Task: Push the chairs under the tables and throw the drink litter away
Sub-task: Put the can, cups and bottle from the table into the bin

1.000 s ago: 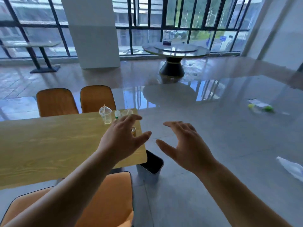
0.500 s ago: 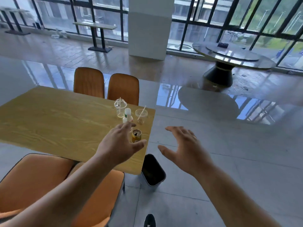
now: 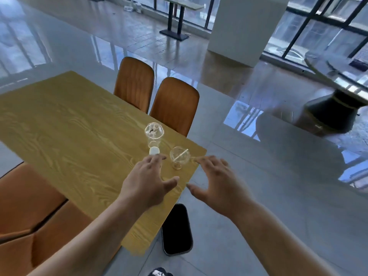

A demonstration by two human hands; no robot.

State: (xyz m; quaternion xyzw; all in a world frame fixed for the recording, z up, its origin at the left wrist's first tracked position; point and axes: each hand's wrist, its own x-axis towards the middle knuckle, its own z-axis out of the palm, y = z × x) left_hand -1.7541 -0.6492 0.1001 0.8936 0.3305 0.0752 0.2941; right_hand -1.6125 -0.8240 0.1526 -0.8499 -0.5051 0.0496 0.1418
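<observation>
A wooden table (image 3: 69,132) fills the left. Near its right corner stand a clear domed cup (image 3: 153,134), a second clear cup with a straw (image 3: 179,157) and a small white-capped bottle (image 3: 154,155). My left hand (image 3: 148,184) hovers open over that corner, its fingertips just short of the bottle. My right hand (image 3: 217,183) is open beside the table's edge, to the right of the straw cup. The can seen before is hidden under my left hand. A black bin (image 3: 176,230) sits on the floor below the corner.
Two orange chairs (image 3: 175,104) stand tucked at the table's far side, two more orange seats (image 3: 29,216) at the near left. A round dark-based table (image 3: 336,92) is at the right, a white pillar (image 3: 247,26) behind. Glossy grey floor spreads to the right.
The view has swung left and down, bringing the table corner closer. Both open hands have moved forward toward the cups; my left hand now covers the can.
</observation>
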